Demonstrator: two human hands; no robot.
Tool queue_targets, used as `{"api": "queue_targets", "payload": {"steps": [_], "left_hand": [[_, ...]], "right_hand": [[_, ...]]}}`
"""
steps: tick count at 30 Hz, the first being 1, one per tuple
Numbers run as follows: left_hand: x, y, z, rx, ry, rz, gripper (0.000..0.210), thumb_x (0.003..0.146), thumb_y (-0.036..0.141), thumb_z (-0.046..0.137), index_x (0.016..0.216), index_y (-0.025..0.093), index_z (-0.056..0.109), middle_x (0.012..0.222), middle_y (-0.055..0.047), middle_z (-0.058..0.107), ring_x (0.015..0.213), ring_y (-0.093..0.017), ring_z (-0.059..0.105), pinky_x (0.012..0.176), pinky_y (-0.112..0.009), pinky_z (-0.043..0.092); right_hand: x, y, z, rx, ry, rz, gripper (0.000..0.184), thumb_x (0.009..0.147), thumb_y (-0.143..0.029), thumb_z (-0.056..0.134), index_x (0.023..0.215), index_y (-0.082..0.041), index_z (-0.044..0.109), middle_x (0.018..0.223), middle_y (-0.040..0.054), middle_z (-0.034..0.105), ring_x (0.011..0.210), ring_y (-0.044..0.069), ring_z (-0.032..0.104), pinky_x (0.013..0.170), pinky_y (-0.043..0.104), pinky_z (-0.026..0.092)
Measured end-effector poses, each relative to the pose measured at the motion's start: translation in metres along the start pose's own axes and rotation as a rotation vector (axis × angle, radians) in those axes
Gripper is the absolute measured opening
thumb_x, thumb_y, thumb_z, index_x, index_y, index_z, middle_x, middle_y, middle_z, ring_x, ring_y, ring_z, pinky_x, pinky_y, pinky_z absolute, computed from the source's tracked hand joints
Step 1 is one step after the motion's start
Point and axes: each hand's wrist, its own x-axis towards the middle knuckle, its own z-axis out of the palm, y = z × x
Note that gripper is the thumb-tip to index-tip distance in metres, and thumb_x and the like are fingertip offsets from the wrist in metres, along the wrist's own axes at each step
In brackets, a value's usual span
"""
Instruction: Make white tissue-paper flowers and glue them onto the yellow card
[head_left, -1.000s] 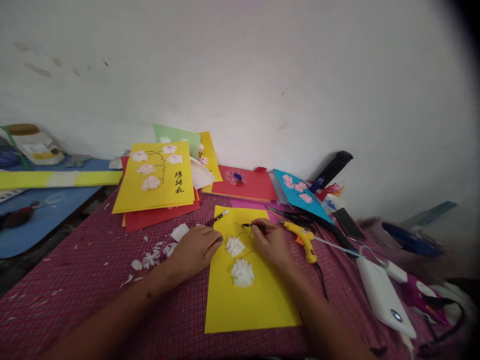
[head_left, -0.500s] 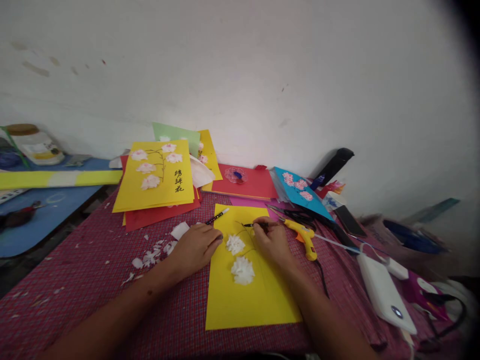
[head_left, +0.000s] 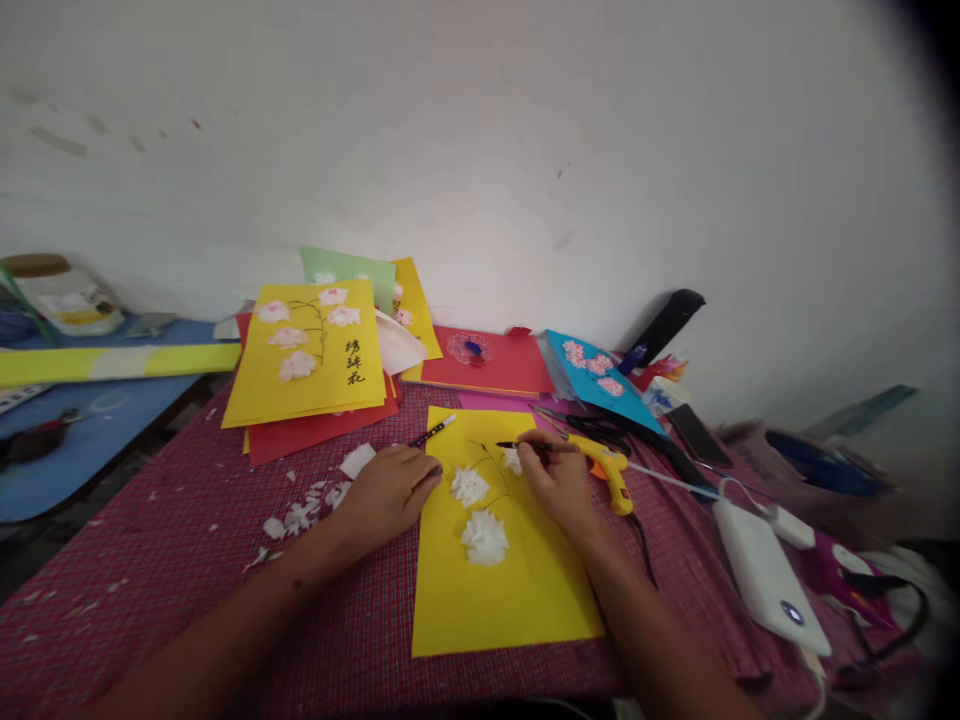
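Observation:
My right hand (head_left: 559,485) grips a thin black pen (head_left: 551,446), its tip pointing left just above the upper part of a yellow sheet (head_left: 510,610). Drawn stems run over the sheet. A larger white paper flower (head_left: 484,537) and a smaller white one (head_left: 469,486) sit on them; a third is partly hidden behind my right hand. My left hand (head_left: 394,492) rests by the sheet's left edge, fingers loosely bent and thumb apart, holding nothing visible. Beyond its fingers lies a black dotted pen (head_left: 433,430) with a white end.
White paper scraps (head_left: 304,512) lie left of my left hand. A yellow glue gun (head_left: 611,472) is right of the sheet, near black scissors (head_left: 600,430). Finished flower cards (head_left: 307,390) stack at the back left; red sheets (head_left: 491,375) lie behind. A white power bank (head_left: 771,575) sits right.
My right hand has moved slightly up and right with the pen, uncovering part of a third white flower and more stem. My left hand stays in place; the view has shifted a little.

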Motion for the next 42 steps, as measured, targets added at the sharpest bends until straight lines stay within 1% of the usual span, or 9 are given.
{"api": "queue_targets", "payload": {"steps": [3,5,8,12,15,19,28,34,42], "left_hand": [[0.0,-0.002,0.001,0.01,0.003,-0.002,0.026,0.102,0.031,0.044,0.101,0.018,0.066,0.1,-0.008,0.071,0.095,-0.022,0.063,0.09,-0.038,0.047],[0.001,-0.002,0.001,0.02,-0.003,-0.004,0.025,0.102,0.031,0.044,0.101,0.018,0.066,0.1,-0.008,0.071,0.095,-0.023,0.064,0.088,-0.038,0.047],[0.001,-0.003,0.0,0.037,-0.025,-0.003,0.025,0.102,0.03,0.044,0.1,0.019,0.066,0.098,-0.008,0.071,0.093,-0.022,0.064,0.086,-0.037,0.047],[0.002,-0.003,0.0,0.046,-0.04,0.008,0.026,0.102,0.03,0.044,0.098,0.019,0.066,0.096,-0.008,0.071,0.092,-0.023,0.065,0.086,-0.037,0.047],[0.002,-0.003,0.0,0.048,-0.054,0.009,0.026,0.102,0.031,0.043,0.097,0.019,0.066,0.093,-0.007,0.071,0.09,-0.022,0.065,0.085,-0.037,0.046],[0.002,-0.003,-0.001,0.056,-0.05,0.009,0.026,0.102,0.031,0.044,0.098,0.019,0.066,0.094,-0.007,0.071,0.089,-0.023,0.065,0.084,-0.037,0.046],[0.002,-0.005,0.0,0.055,-0.039,0.018,0.025,0.101,0.03,0.046,0.101,0.018,0.068,0.097,-0.008,0.072,0.093,-0.024,0.065,0.088,-0.04,0.045],[0.002,-0.005,0.0,0.062,-0.039,0.03,0.024,0.101,0.03,0.046,0.1,0.02,0.067,0.095,-0.006,0.072,0.091,-0.023,0.065,0.088,-0.04,0.045],[0.002,-0.005,0.001,0.05,-0.036,0.024,0.024,0.101,0.031,0.047,0.099,0.02,0.068,0.095,-0.007,0.072,0.092,-0.024,0.065,0.089,-0.041,0.044]], "right_hand": [[0.001,0.004,-0.003,0.09,0.073,0.017,0.014,0.084,-0.03,0.061,0.093,-0.022,0.067,0.077,0.0024,0.069,0.064,0.019,0.064,0.056,0.029,0.049],[0.002,0.002,-0.006,0.119,0.077,0.025,0.013,0.084,-0.03,0.06,0.092,-0.022,0.067,0.079,0.0026,0.07,0.065,0.019,0.064,0.056,0.028,0.049],[-0.001,-0.009,-0.014,0.07,0.003,0.022,0.013,0.084,-0.028,0.059,0.092,-0.022,0.068,0.081,0.0028,0.071,0.066,0.018,0.064,0.058,0.028,0.05],[-0.017,-0.018,-0.023,-0.038,-0.093,-0.02,0.014,0.086,-0.026,0.057,0.095,-0.022,0.068,0.083,0.0041,0.072,0.071,0.02,0.066,0.064,0.031,0.052],[-0.031,-0.011,-0.022,-0.056,-0.054,-0.022,0.013,0.087,-0.029,0.057,0.094,-0.024,0.067,0.085,0.0051,0.073,0.074,0.023,0.068,0.067,0.034,0.053],[-0.039,0.0,-0.019,-0.065,0.004,0.007,0.01,0.088,-0.031,0.056,0.086,-0.027,0.065,0.074,0.0029,0.069,0.064,0.022,0.064,0.058,0.033,0.05],[-0.04,0.0,-0.021,-0.12,-0.033,0.001,0.011,0.086,-0.029,0.055,0.082,-0.028,0.066,0.072,0.0031,0.068,0.064,0.023,0.063,0.06,0.034,0.05],[-0.041,0.006,-0.018,-0.094,-0.05,0.009,0.012,0.086,-0.03,0.056,0.088,-0.028,0.067,0.081,0.0046,0.072,0.073,0.024,0.066,0.067,0.036,0.054],[-0.039,0.004,-0.021,-0.087,-0.037,-0.003,0.013,0.086,-0.028,0.055,0.081,-0.025,0.066,0.073,0.0034,0.07,0.066,0.023,0.065,0.06,0.033,0.05]]}}
